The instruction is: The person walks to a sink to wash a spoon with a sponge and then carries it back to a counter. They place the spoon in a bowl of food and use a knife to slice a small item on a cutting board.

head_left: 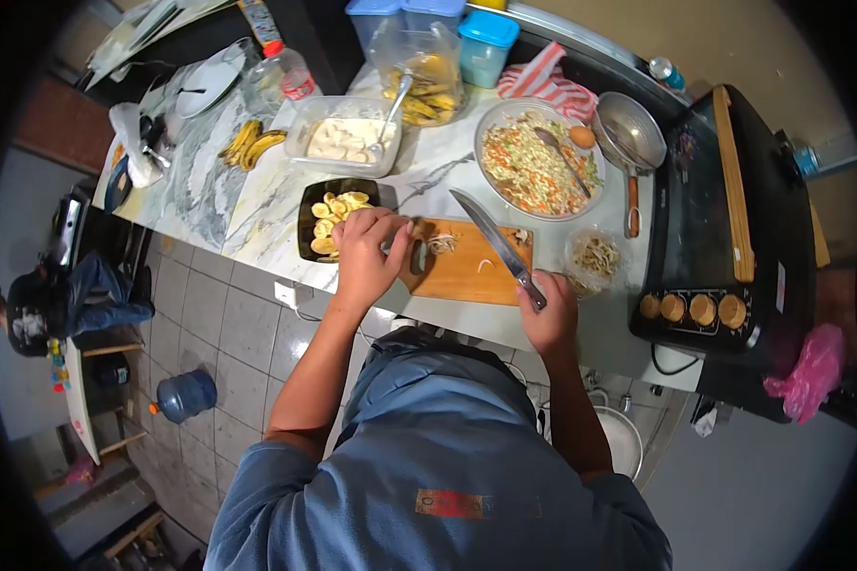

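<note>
My right hand (550, 312) is closed round the dark handle of a large knife (493, 234), whose blade slants up and left over the wooden cutting board (462, 278). Pale shredded bits (442, 244) lie on the board. My left hand (371, 249) is at the board's left end, beside a black tray (307, 215) of banana slices (328, 226); its fingers are bent, and whether they hold anything is unclear. To the right of the board sits a clear bag of shreds (595, 257).
Behind are a tub of white cream (343, 141), a bowl of chopped vegetables (533, 162), bananas (250, 145) and a strainer (630, 131). A black oven (705, 219) stands right. A seated person (62, 300) is far left, near a water jug (186, 395).
</note>
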